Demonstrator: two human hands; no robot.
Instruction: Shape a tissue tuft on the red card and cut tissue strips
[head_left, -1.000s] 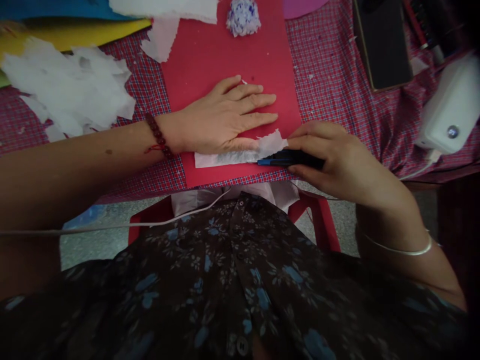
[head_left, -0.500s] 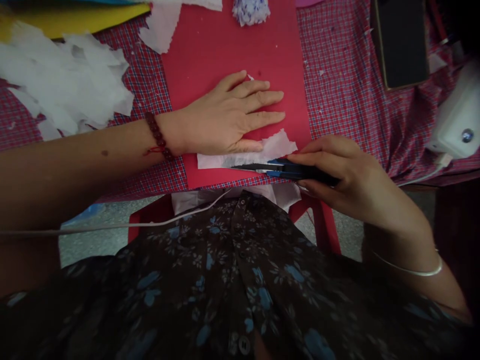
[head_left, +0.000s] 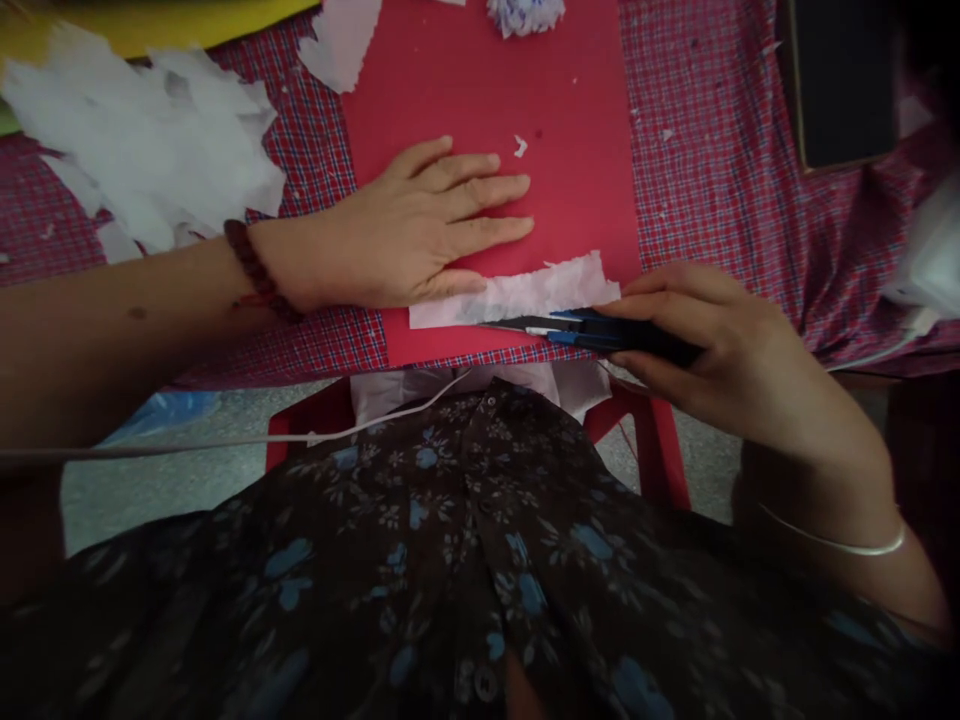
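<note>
My left hand (head_left: 420,230) lies flat with fingers spread on a red sheet (head_left: 570,120). Its thumb rests on the upper edge of a white paper strip (head_left: 551,285) along the sheet's near side. In my right hand (head_left: 727,345) is a black and blue utility knife (head_left: 615,332), gripped by its handle and pointing left. The dark blade lies against the strip's lower edge, its tip close below my left thumb. Whether the blade passes under the paper cannot be made out.
A pile of torn white paper (head_left: 165,140) lies at the left on a checked cloth (head_left: 697,110). A white and blue fluffy ball (head_left: 525,15) is at the far edge. A phone (head_left: 846,85) and a white device (head_left: 934,255) lie right. A white cable (head_left: 375,425) crosses my lap.
My left hand has slid left along the strip, uncovering more paper and a small white scrap. The knife keeps nearly the same place on the strip. The whole view has shifted slightly.
</note>
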